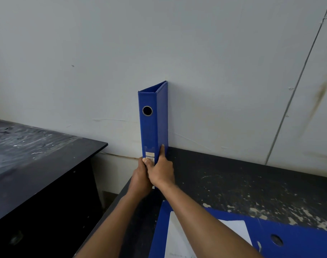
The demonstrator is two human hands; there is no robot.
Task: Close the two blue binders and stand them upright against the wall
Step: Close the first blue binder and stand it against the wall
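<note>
Closest to you, below and to the right of your hands, the open binder lies flat on the table, its glossy blue cover spread wide, 1 round finger hole punched through the spine and a white sheet of paper resting inside; your right forearm crosses over its near corner. The tabletop is dark, matte and rough, flecked with pale chips and scratches. Both your bare forearms reach forward and meet at the base of the closed binder. Your left hand wraps the lower left edge of the spine, thumb pressed on the front near the small pale label. Your right hand clamps the lower right edge, its index finger stretched straight up along the side cover while the other fingers curl around the spine. So both hands are closed on this 1 binder, touching each other. The binder rises straight above your hands, a tall, narrow, smooth blue slab standing upright at the table's left corner, with a metal-ringed round hole high on the spine. Its far edge appears to touch the wall, a flat, pale grey painted surface with scuffs, a brownish streak and a thin cable running diagonally well to the right of your hands. To the left of your hands, apart from the table, sits a black desk with a scuffed, dusty top.
</note>
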